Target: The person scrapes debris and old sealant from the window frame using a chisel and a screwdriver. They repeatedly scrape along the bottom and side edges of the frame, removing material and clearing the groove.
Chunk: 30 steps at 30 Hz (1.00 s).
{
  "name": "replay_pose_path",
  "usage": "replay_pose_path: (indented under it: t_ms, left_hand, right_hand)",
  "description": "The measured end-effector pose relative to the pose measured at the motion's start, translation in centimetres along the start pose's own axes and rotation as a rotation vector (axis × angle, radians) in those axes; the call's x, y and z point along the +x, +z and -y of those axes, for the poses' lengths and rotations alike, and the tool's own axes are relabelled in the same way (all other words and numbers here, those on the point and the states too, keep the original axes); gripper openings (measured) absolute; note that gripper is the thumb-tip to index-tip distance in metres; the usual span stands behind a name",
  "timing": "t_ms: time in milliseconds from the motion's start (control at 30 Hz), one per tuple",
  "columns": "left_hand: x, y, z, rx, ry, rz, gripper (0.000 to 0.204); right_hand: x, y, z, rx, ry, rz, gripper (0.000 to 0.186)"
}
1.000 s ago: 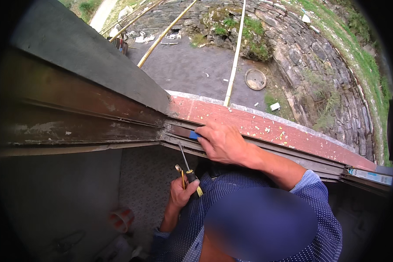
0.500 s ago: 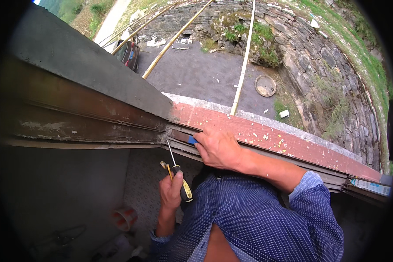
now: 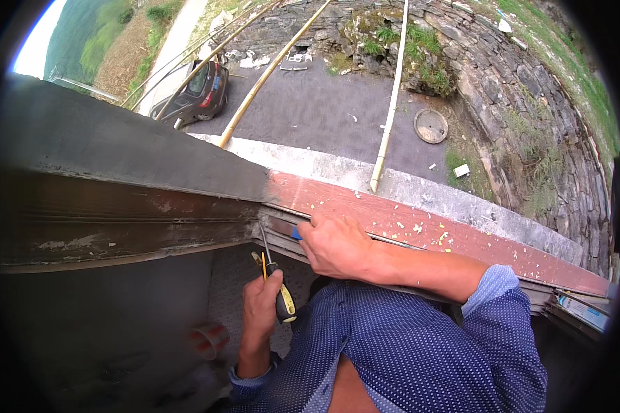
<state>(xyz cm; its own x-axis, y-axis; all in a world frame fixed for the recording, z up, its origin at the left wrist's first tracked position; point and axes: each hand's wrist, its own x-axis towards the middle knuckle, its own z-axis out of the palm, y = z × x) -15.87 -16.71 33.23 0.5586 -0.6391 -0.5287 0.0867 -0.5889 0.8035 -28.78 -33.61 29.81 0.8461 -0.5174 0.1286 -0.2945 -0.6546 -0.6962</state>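
Observation:
My left hand (image 3: 260, 304) is closed round a screwdriver (image 3: 284, 301) with a black and yellow handle. Its thin metal shaft points up, and the tip is at or close to the inner corner of the brown window frame (image 3: 103, 235). A slim yellow-orange stick (image 3: 263, 263) with a darker end juts from the same hand beside the shaft. My right hand (image 3: 336, 246) rests on the frame's lower track with its fingers curled down. A small blue piece (image 3: 296, 233) shows at its fingertips; most of it is hidden.
Outside the track runs a red sill (image 3: 393, 215) strewn with pale chips. Bamboo poles (image 3: 390, 103) lean beyond it, above a paved yard with a parked car (image 3: 198, 89) and a stone wall (image 3: 530, 89). A blue-and-white packet (image 3: 583, 311) lies at the right end.
The view has shifted, showing more of the car and hillside. Both hands keep nearly the same places at the frame, and the screwdriver still points at the corner.

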Motion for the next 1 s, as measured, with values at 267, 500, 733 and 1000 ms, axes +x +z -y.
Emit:
replay_pose_path:
  t_ms: [267,500,733,1000]
  left_hand:
    - [-0.1,-0.2,-1.1,0.025,-0.026,-0.004,0.032]
    - [0.0,-1.0,-0.8,0.144,0.022,0.012,0.034]
    - [-0.5,-0.7,-2.9,0.207,0.071,0.020,0.036]
    - [1.6,-1.0,-2.8,0.201,0.038,-0.001,0.040]
  right_hand:
    - [-0.1,-0.5,0.4,-0.005,0.058,0.092,0.018]
    - [0.0,-0.4,0.3,-0.017,0.048,0.112,0.019]
    - [-0.2,-0.2,0.3,-0.022,0.024,0.080,0.020]
    - [-0.5,0.3,0.5,-0.002,0.012,0.062,0.022]
